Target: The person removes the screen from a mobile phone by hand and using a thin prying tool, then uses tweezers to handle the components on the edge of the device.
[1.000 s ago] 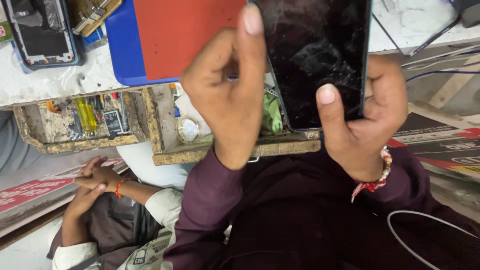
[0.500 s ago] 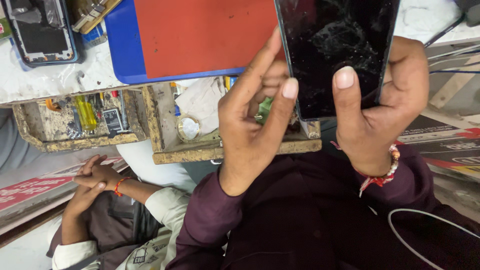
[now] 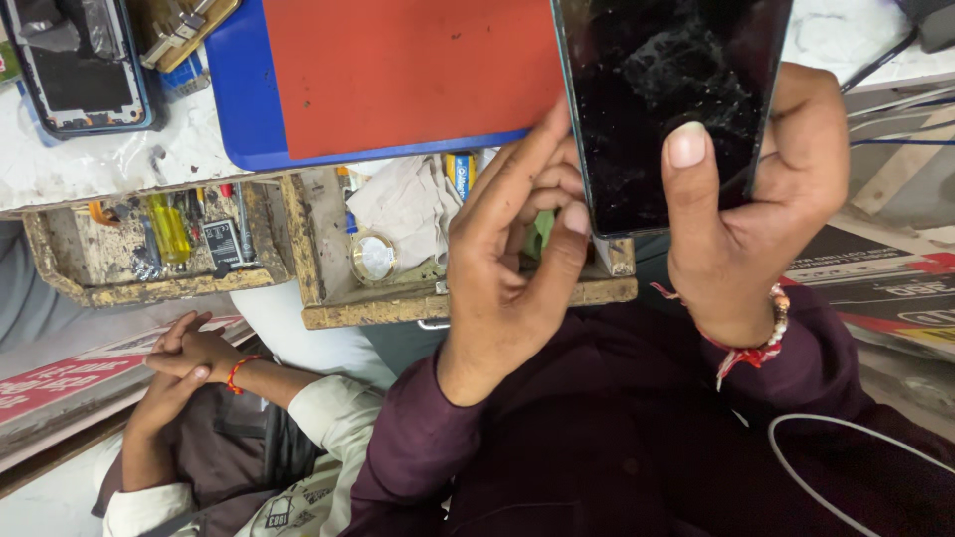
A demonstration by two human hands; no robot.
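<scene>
White, stained worktop [image 3: 109, 164] along the top; two worn wooden drawers, left [image 3: 149, 288] and centre [image 3: 328, 298], pulled open beneath it, crowded with small parts; red-and-white printed boards [image 3: 60, 383] low left; indoor light, even
</scene>
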